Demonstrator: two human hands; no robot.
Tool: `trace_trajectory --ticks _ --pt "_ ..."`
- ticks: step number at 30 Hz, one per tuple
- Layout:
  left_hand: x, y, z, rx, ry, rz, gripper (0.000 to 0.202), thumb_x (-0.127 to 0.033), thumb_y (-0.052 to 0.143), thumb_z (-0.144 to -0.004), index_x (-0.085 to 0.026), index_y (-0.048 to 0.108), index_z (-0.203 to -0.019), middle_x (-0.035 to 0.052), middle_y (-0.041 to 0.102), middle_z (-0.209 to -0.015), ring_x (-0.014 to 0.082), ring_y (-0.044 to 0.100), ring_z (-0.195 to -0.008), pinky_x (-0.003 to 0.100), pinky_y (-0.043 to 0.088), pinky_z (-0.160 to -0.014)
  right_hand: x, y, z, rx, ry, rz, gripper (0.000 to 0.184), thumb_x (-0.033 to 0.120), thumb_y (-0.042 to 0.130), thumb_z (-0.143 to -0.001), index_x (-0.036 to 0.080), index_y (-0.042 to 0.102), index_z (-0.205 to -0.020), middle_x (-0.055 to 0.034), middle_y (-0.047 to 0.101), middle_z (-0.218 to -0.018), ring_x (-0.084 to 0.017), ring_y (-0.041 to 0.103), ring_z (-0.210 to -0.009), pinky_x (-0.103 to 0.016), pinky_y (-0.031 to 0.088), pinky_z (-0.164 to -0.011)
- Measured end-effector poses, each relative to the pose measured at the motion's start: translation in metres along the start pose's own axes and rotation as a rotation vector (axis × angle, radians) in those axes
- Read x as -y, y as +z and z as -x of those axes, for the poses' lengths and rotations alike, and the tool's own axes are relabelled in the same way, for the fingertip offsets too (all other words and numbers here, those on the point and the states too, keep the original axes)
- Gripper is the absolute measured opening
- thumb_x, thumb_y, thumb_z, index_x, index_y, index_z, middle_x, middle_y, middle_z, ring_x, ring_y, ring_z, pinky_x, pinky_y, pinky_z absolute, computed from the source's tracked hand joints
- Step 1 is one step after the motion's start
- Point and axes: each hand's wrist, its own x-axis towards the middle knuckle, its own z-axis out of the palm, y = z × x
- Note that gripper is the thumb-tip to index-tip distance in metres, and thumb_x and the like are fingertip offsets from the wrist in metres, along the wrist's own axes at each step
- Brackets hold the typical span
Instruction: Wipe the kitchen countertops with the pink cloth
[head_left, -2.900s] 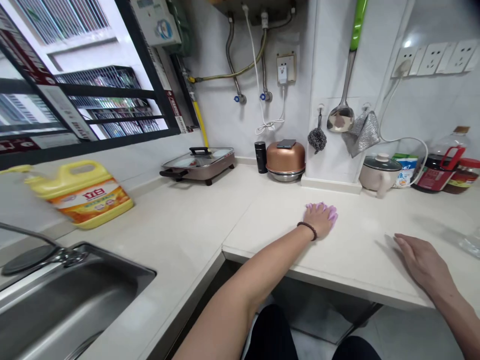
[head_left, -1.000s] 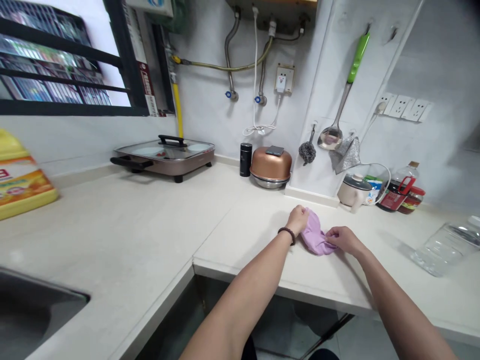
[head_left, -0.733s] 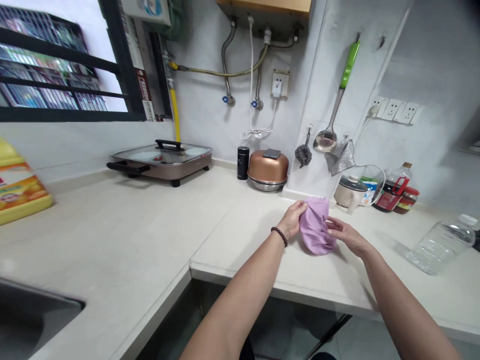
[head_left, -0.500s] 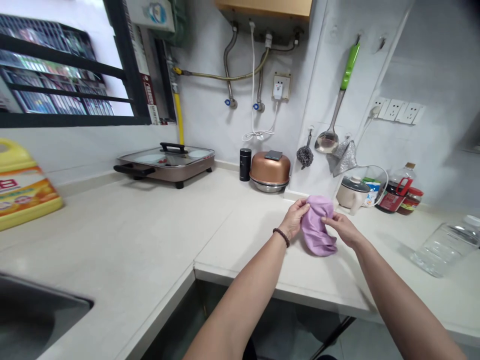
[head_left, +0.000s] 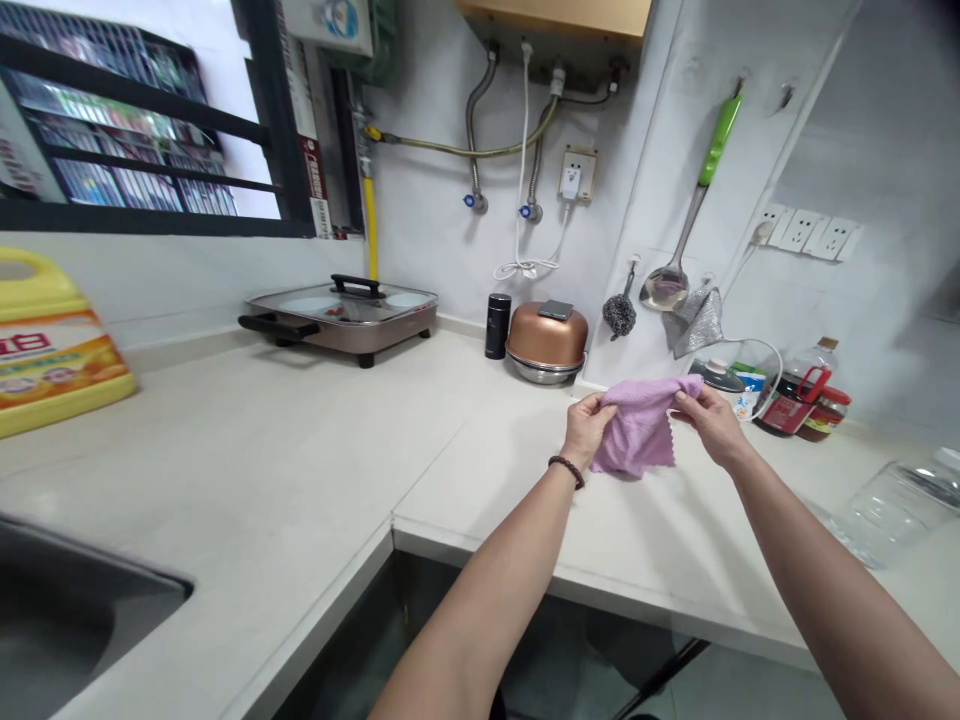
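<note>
A purple cleaning cloth [head_left: 637,430] with a zigzag edge hangs between my two hands above the pale countertop [head_left: 480,450]. My left hand [head_left: 589,430] pinches its left upper corner between thumb and fingers; a dark beaded bracelet [head_left: 568,470] circles that wrist. On the other side, my right hand [head_left: 709,420] is closed on the cloth's upper right corner. The lower part of the cloth droops in folds, and I cannot tell whether it touches the counter.
Behind my hands stand a copper-coloured bowl [head_left: 547,335] and a black flask [head_left: 497,325]. An electric pan [head_left: 345,315] sits at the back left, near a yellow jug [head_left: 60,350]. To the right are sauce bottles [head_left: 795,390] and a clear plastic bottle [head_left: 892,510]. A sink [head_left: 82,600] lies front left.
My right hand has moved right and up, away from the left. The cloth has gone from a bunched, hanging shape to being stretched along its top edge. The view has shifted slightly.
</note>
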Motion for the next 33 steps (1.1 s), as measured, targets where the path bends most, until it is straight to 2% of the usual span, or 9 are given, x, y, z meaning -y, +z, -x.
trace_trajectory --ticks 6,9,12,15,22,25,28,30,33 --pt "-0.006 0.005 0.010 0.224 -0.208 0.197 0.043 -0.032 0.094 -0.065 -0.014 0.081 -0.102 0.0061 0.079 -0.095 0.0193 0.071 -0.088 0.032 0.051 -0.090 -0.020 -0.006 0.003 -0.077 0.133 -0.214 0.060 0.068 0.089 -0.066 0.030 0.064 -0.106 0.0062 0.069 -0.078 -0.015 0.063 -0.066 -0.029 0.056 -0.066" --pt "-0.008 0.007 0.012 0.216 -0.344 0.332 0.046 -0.026 0.093 -0.068 -0.016 0.079 -0.110 0.0079 0.080 -0.103 0.0222 0.073 -0.100 0.035 0.052 -0.099 -0.040 0.003 0.013 -0.067 0.290 -0.320 0.058 0.077 0.077 -0.076 0.029 0.065 -0.108 0.0025 0.073 -0.086 -0.018 0.066 -0.074 -0.030 0.056 -0.071" --pt "-0.012 0.005 0.010 0.135 -0.428 0.427 0.039 -0.018 0.086 -0.078 -0.018 0.076 -0.115 0.0070 0.079 -0.110 0.0204 0.074 -0.105 0.033 0.053 -0.104 -0.059 0.020 0.031 0.162 0.559 -0.317 0.071 0.087 0.051 -0.088 0.022 0.070 -0.110 -0.0078 0.076 -0.091 -0.023 0.071 -0.081 -0.034 0.056 -0.076" --pt "-0.016 0.001 0.008 0.122 -0.456 0.506 0.032 -0.015 0.079 -0.086 -0.018 0.073 -0.118 0.0065 0.078 -0.113 0.0191 0.074 -0.106 0.033 0.053 -0.106 -0.066 0.038 0.047 0.406 0.626 -0.408 0.083 0.086 0.036 -0.095 0.015 0.070 -0.120 -0.0159 0.077 -0.107 -0.027 0.073 -0.095 -0.040 0.056 -0.089" --pt "-0.028 -0.008 0.009 0.194 -0.526 0.583 0.046 -0.028 0.079 -0.089 -0.014 0.067 -0.131 0.0100 0.078 -0.114 0.0246 0.075 -0.108 0.037 0.056 -0.104 -0.069 0.063 0.071 0.387 0.797 -0.630 0.079 0.082 0.036 -0.098 0.015 0.070 -0.124 -0.0157 0.077 -0.117 -0.029 0.070 -0.117 -0.048 0.050 -0.110" --pt "-0.032 -0.012 0.009 0.246 -0.447 0.547 0.068 -0.015 0.082 -0.081 -0.021 0.060 -0.145 0.0067 0.077 -0.120 0.0202 0.076 -0.102 0.032 0.057 -0.099 -0.072 0.059 0.076 0.339 0.718 -0.704 0.069 0.078 0.056 -0.093 0.017 0.073 -0.121 -0.0135 0.076 -0.121 -0.028 0.069 -0.121 -0.045 0.050 -0.111" --pt "-0.034 -0.014 0.008 0.314 -0.414 0.467 0.091 -0.007 0.083 -0.072 -0.024 0.050 -0.154 0.0063 0.075 -0.122 0.0193 0.076 -0.096 0.031 0.059 -0.093 -0.071 0.044 0.068 0.130 0.462 -0.717 0.043 0.051 0.084 -0.082 0.026 0.075 -0.116 -0.0039 0.078 -0.120 -0.024 0.070 -0.119 -0.039 0.054 -0.107" --pt "-0.033 -0.012 0.006 0.314 -0.401 0.422 0.101 -0.006 0.083 -0.069 -0.026 0.043 -0.159 0.0064 0.075 -0.121 0.0188 0.075 -0.093 0.031 0.059 -0.090 -0.070 0.028 0.058 0.010 0.367 -0.644 0.037 0.038 0.091 -0.076 0.027 0.076 -0.108 -0.0011 0.080 -0.111 -0.024 0.073 -0.110 -0.036 0.059 -0.099" --pt "-0.029 -0.009 0.005 0.260 -0.380 0.351 0.110 -0.005 0.083 -0.066 -0.025 0.036 -0.163 0.0065 0.075 -0.115 0.0176 0.074 -0.089 0.030 0.058 -0.087 -0.068 0.001 0.046 -0.091 0.311 -0.537 0.034 0.040 0.092 -0.073 0.025 0.076 -0.099 -0.0027 0.081 -0.098 -0.025 0.076 -0.097 -0.036 0.064 -0.086"
